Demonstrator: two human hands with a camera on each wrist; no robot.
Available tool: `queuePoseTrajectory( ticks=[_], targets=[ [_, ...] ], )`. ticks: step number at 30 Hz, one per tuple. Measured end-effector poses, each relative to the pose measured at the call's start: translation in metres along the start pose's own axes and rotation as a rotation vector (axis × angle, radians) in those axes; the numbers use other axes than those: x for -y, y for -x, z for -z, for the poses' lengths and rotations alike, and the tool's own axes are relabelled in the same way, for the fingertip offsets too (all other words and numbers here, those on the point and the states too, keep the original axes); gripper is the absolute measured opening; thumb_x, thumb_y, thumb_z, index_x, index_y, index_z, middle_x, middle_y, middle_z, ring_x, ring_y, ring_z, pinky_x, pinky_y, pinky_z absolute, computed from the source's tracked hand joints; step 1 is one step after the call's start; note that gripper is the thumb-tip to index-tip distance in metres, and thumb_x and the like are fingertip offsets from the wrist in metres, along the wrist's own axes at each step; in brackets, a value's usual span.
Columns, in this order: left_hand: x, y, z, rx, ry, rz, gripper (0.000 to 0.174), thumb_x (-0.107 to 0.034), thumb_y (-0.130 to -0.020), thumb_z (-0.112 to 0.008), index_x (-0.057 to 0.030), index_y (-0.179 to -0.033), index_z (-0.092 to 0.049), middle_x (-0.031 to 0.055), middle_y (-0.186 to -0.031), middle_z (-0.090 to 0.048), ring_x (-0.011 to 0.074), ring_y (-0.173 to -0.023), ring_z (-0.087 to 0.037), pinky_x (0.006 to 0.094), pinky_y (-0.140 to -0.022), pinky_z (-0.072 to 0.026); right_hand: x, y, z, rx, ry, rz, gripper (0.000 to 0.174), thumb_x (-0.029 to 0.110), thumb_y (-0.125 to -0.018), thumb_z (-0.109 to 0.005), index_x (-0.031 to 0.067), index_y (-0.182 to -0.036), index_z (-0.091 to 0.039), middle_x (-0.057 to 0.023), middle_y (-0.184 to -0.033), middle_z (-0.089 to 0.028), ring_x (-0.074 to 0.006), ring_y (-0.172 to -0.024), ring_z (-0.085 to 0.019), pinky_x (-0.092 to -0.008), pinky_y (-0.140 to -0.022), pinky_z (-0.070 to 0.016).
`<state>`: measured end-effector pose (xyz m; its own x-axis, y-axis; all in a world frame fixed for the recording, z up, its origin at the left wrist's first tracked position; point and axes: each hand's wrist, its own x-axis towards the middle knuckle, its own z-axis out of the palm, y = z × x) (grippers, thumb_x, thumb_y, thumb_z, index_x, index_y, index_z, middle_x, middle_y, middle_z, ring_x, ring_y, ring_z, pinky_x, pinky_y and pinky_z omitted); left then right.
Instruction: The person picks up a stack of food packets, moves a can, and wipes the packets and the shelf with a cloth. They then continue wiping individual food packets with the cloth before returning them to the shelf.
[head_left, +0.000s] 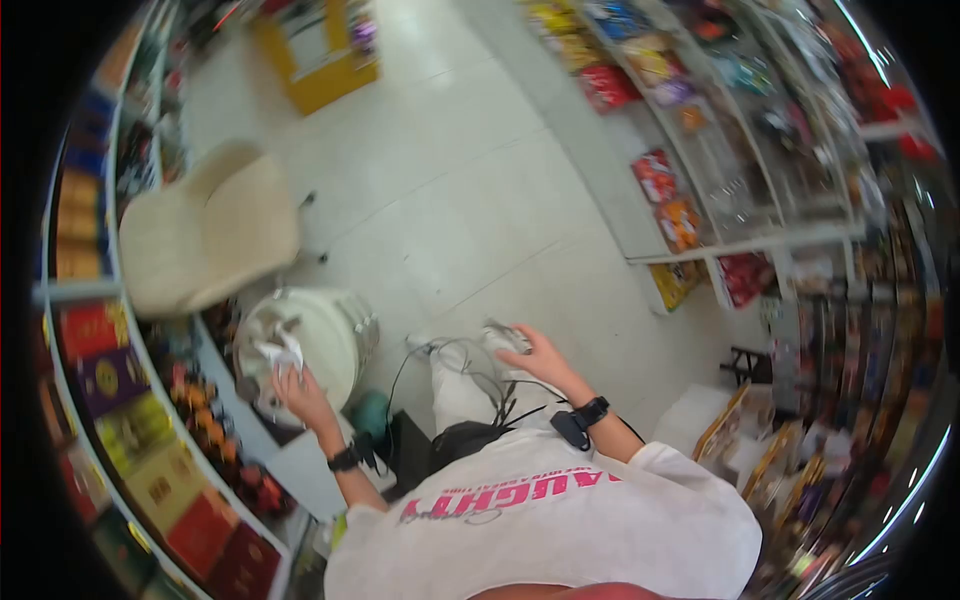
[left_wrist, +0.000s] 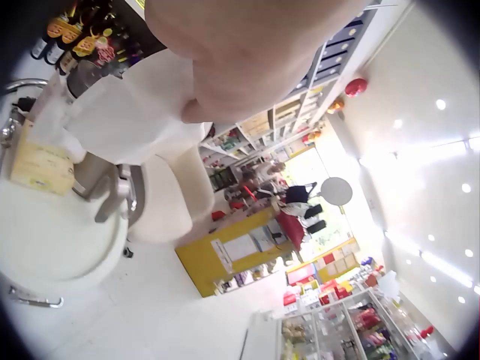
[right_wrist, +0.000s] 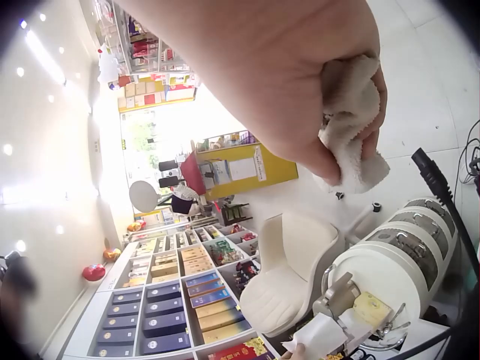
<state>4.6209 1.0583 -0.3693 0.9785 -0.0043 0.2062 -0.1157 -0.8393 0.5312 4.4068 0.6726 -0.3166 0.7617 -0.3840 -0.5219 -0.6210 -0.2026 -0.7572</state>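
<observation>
My left hand (head_left: pixel 305 395) holds a thin white sheet of paper (head_left: pixel 283 352) over the round white cabinet (head_left: pixel 335 335). In the left wrist view the sheet (left_wrist: pixel 142 105) hangs loosely creased from the fingers of that hand (left_wrist: pixel 247 52). A yellow packet (left_wrist: pixel 41 161) and a grey-beige object (left_wrist: pixel 112 195) stand on the cabinet top, close to the sheet. My right hand (head_left: pixel 540 358) is out in front of the legs, away from the cabinet. Its fingers curl round a crumpled whitish cloth (right_wrist: pixel 352 120), clearest in the right wrist view.
A cream chair (head_left: pixel 215 230) stands just beyond the cabinet. Shelves of boxed goods (head_left: pixel 150 440) line the left side, and snack racks (head_left: pixel 700 130) the right. A yellow counter (head_left: pixel 310 60) is farther off. Black cables (head_left: pixel 395 375) hang by the legs.
</observation>
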Motion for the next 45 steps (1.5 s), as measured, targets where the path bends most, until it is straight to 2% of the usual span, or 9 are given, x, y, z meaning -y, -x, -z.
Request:
queuePoseTrajectory(
  ticks=[7, 13, 16, 20, 28, 33, 39, 42, 45],
  targets=[
    [-0.253, 0.055, -0.015, 0.305, 0.379, -0.529, 0.017, 0.005, -0.082, -0.069, 0.0073, -0.099, -0.065, 0.0196, -0.109, -0.067, 0.0367, -0.115, -0.058, 0.0441, -0.092, -0.0479, -0.043, 0.054, 0.099, -0.204, -0.245, 0.214, 0.062, 0.039, -0.085, -0.077, 0.0009, -0.130, -0.056, -0.0176, -0.117, -0.067, -0.0254, -0.106, -0.065, -0.0349, -0.091, -0.0509],
    [-0.438, 0.170, -0.059, 0.378, 0.492, -0.817, 0.024, 0.002, -0.081, -0.074, 0.0020, -0.105, -0.071, 0.0150, -0.094, -0.067, 0.0326, -0.105, -0.059, 0.0424, -0.089, -0.0486, -0.165, 0.158, 0.228, -0.565, -0.379, 0.166, 0.066, 0.037, -0.084, -0.078, -0.0021, -0.132, -0.056, -0.0174, -0.120, -0.067, -0.0251, -0.110, -0.063, -0.0349, -0.095, -0.0492],
    [-0.564, 0.258, -0.068, 0.556, 0.608, -0.755, 0.035, -0.001, -0.078, -0.078, -0.0033, -0.113, -0.072, 0.0123, -0.089, -0.064, 0.0306, -0.099, -0.058, 0.0402, -0.087, -0.0490, -0.228, 0.227, 0.309, -0.775, -0.540, 0.107, 0.067, 0.036, -0.084, -0.078, -0.0039, -0.132, -0.055, -0.0175, -0.123, -0.065, -0.0245, -0.113, -0.063, -0.0341, -0.098, -0.0477],
    [-0.709, 0.375, -0.087, 0.759, 0.545, -1.178, 0.048, -0.002, -0.077, -0.079, -0.0105, -0.123, -0.070, 0.0091, -0.089, -0.064, 0.0260, -0.089, -0.056, 0.0367, -0.082, -0.0483, -0.304, 0.306, 0.367, -0.971, -0.636, 0.028, 0.069, 0.036, -0.083, -0.079, -0.0051, -0.133, -0.055, -0.0180, -0.125, -0.064, -0.0234, -0.114, -0.061, -0.0330, -0.100, -0.0464],
    [-0.949, 0.607, -0.178, 1.206, 0.893, -1.548, 0.027, -0.002, -0.078, -0.075, -0.0039, -0.104, -0.072, 0.0121, -0.096, -0.071, 0.0314, -0.094, -0.062, 0.0386, -0.082, -0.0495, -0.489, 0.375, 0.469, -1.294, -0.781, -0.072, 0.068, 0.034, -0.081, -0.081, -0.0064, -0.130, -0.056, -0.0176, -0.120, -0.067, -0.0221, -0.109, -0.064, -0.0324, -0.094, -0.0492],
    [-1.104, 0.746, -0.221, 1.381, 0.987, -1.466, 0.022, -0.003, -0.079, -0.076, -0.0020, -0.100, -0.070, 0.0118, -0.094, -0.071, 0.0288, -0.092, -0.065, 0.0353, -0.082, -0.0505, -0.559, 0.462, 0.630, -1.356, -0.780, -0.234, 0.058, 0.028, -0.084, -0.078, -0.0070, -0.127, -0.058, -0.0149, -0.116, -0.068, -0.0203, -0.105, -0.064, -0.0317, -0.094, -0.0491],
    [-1.302, 0.941, -0.308, 1.598, 1.101, -1.466, 0.023, -0.006, -0.084, -0.074, 0.0040, -0.102, -0.064, 0.0089, -0.095, -0.068, 0.0145, -0.090, -0.062, 0.0307, -0.082, -0.0501, -0.620, 0.573, 0.806, -1.636, -0.791, -0.179, 0.053, 0.024, -0.086, -0.076, -0.0058, -0.126, -0.059, -0.0123, -0.114, -0.068, -0.0179, -0.105, -0.063, -0.0305, -0.093, -0.0488],
    [-1.386, 1.037, -0.360, 1.704, 1.062, -1.430, 0.021, -0.006, -0.082, -0.072, 0.0046, -0.100, -0.065, 0.0129, -0.090, -0.068, 0.0204, -0.084, -0.063, 0.0320, -0.081, -0.0503, -0.666, 0.604, 0.874, -1.754, -0.788, -0.161, 0.049, 0.021, -0.087, -0.076, -0.0050, -0.125, -0.059, -0.0105, -0.113, -0.068, -0.0155, -0.104, -0.062, -0.0291, -0.093, -0.0483],
    [-1.460, 1.112, -0.386, 1.687, 1.082, -1.483, 0.023, -0.005, -0.083, -0.074, 0.0033, -0.102, -0.066, 0.0068, -0.092, -0.067, 0.0135, -0.085, -0.061, 0.0283, -0.079, -0.0500, -0.729, 0.619, 0.940, -1.827, -0.830, -0.070, 0.050, 0.021, -0.086, -0.077, -0.0039, -0.126, -0.058, -0.0087, -0.113, -0.068, -0.0136, -0.103, -0.061, -0.0278, -0.092, -0.0482]
  ],
)
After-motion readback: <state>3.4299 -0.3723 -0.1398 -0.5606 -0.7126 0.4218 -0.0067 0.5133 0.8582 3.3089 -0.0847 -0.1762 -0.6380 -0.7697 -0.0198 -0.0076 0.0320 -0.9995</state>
